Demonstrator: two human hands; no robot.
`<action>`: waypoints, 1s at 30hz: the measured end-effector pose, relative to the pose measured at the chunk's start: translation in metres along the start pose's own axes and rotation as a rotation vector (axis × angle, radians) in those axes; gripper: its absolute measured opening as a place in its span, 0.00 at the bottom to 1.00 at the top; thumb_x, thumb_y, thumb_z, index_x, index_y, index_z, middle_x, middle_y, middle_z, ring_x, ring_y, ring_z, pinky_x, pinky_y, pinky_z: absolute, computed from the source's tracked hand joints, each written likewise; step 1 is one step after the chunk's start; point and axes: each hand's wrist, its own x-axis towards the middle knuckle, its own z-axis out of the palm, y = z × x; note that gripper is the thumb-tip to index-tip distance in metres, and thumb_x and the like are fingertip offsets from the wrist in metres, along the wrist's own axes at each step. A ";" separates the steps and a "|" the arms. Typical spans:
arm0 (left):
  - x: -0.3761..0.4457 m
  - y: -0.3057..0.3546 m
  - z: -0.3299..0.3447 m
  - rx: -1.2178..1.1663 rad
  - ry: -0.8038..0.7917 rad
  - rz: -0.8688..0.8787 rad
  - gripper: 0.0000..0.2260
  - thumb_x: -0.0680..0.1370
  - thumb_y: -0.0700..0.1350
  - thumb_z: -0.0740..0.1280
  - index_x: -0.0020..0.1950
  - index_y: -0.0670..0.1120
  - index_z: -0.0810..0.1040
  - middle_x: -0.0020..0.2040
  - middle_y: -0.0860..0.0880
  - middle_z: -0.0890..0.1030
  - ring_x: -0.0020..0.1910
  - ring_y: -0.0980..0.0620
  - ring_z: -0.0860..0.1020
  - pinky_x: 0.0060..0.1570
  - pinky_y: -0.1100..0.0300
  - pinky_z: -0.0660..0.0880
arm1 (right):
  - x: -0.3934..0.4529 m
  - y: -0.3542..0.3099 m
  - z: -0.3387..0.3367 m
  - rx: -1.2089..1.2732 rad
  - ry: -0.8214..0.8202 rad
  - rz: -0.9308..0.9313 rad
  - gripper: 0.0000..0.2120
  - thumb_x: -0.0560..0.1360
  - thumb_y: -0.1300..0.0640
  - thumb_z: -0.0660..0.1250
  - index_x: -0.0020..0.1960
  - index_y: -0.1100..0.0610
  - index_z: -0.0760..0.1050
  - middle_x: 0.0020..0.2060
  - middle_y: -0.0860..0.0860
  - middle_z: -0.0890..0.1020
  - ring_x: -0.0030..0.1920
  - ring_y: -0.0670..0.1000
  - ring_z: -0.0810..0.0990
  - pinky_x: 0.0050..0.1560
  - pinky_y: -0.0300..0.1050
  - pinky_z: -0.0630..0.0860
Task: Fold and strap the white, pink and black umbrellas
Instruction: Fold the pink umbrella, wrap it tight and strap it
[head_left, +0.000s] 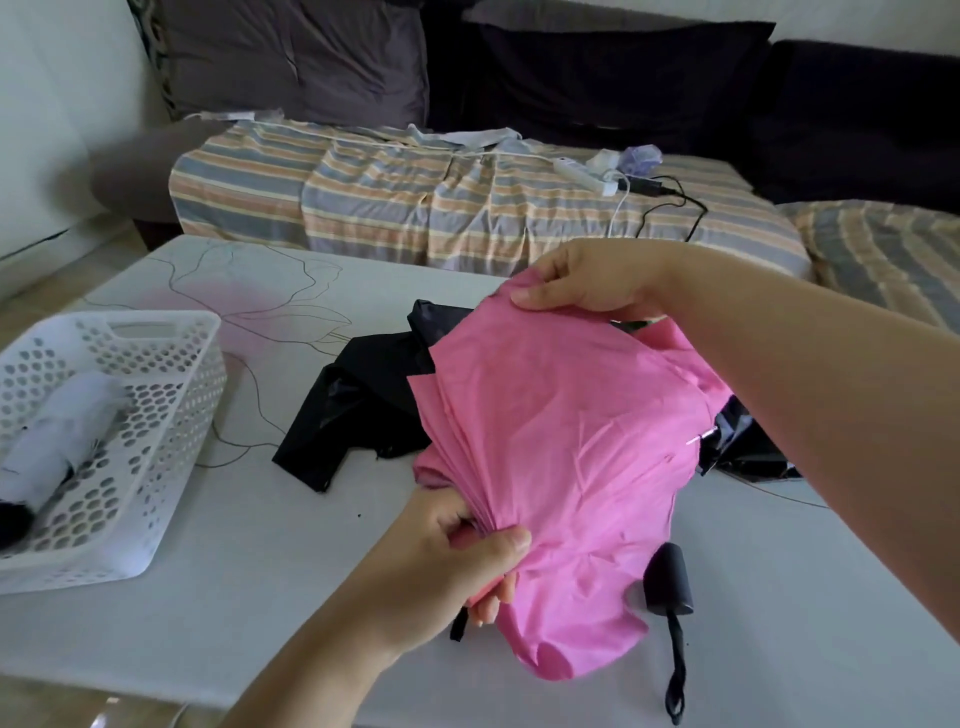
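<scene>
The pink umbrella (561, 447) is lifted over the white table (249, 561), its canopy loose and gathered in pleats. My left hand (457, 561) grips the gathered pleats near the shaft at the lower end. My right hand (587, 283) pinches the far edge of the pink fabric. A black handle with a wrist strap (670, 582) shows below the pink canopy. The black umbrella (363, 405) lies unfolded on the table behind the pink one. The white umbrella (62, 431) lies rolled up inside the white basket (171, 415) at the left.
A sofa covered with a striped sheet (415, 202) runs along the far side of the table. On it lie a white power strip (584, 174) and cables (670, 208). Dark cushions (597, 78) stand behind.
</scene>
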 end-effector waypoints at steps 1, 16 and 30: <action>0.000 -0.001 0.000 0.020 -0.019 -0.004 0.15 0.77 0.38 0.66 0.30 0.44 0.74 0.28 0.45 0.77 0.24 0.53 0.73 0.24 0.69 0.66 | 0.000 0.000 0.002 -0.029 0.061 -0.059 0.07 0.77 0.50 0.66 0.50 0.49 0.82 0.48 0.47 0.85 0.48 0.47 0.83 0.54 0.42 0.79; 0.000 -0.001 -0.008 -0.055 -0.012 0.016 0.14 0.75 0.43 0.69 0.29 0.49 0.78 0.26 0.46 0.76 0.23 0.51 0.72 0.26 0.62 0.69 | 0.020 0.008 0.021 -0.556 0.417 -0.191 0.11 0.75 0.46 0.69 0.52 0.51 0.78 0.45 0.44 0.78 0.51 0.49 0.78 0.54 0.46 0.75; -0.003 0.003 -0.004 0.094 -0.038 -0.047 0.13 0.77 0.40 0.66 0.33 0.44 0.73 0.26 0.49 0.77 0.23 0.54 0.72 0.24 0.67 0.66 | 0.000 -0.026 0.040 -0.458 -0.202 -0.153 0.17 0.75 0.39 0.61 0.45 0.53 0.77 0.34 0.42 0.75 0.33 0.41 0.72 0.45 0.33 0.72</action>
